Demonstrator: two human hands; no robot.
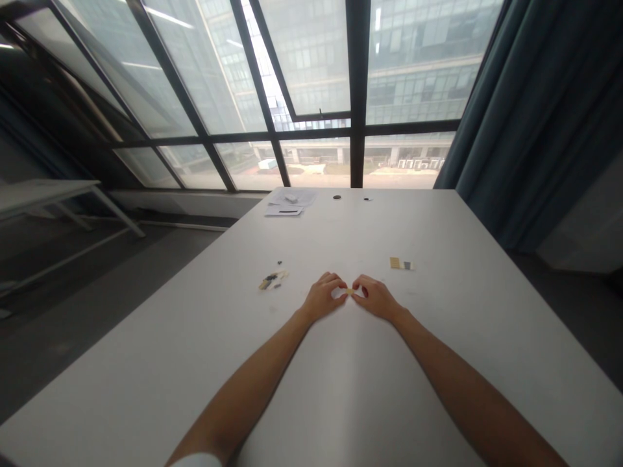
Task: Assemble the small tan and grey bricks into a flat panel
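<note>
Both my hands meet over the middle of the white table (341, 376). My left hand (325, 297) pinches one end of a small pale-yellow piece (349, 291) between thumb and fingers. At its other end, my right hand (376, 297) closes on the same piece in a pinch. The piece is too small to make out its kind. Left of my hands lies a loose pile of small black, grey and cream pieces (273, 281), with a tiny dark piece (279, 263) behind it. To the right rests a flat row of yellow and grey strips (402, 264).
Papers (287, 200) lie at the far left corner of the table. A dark round disc (337, 197) and a small black item (366, 199) sit near the far edge. Windows stand beyond, a blue curtain (516, 130) at right, another table (48, 189) at left.
</note>
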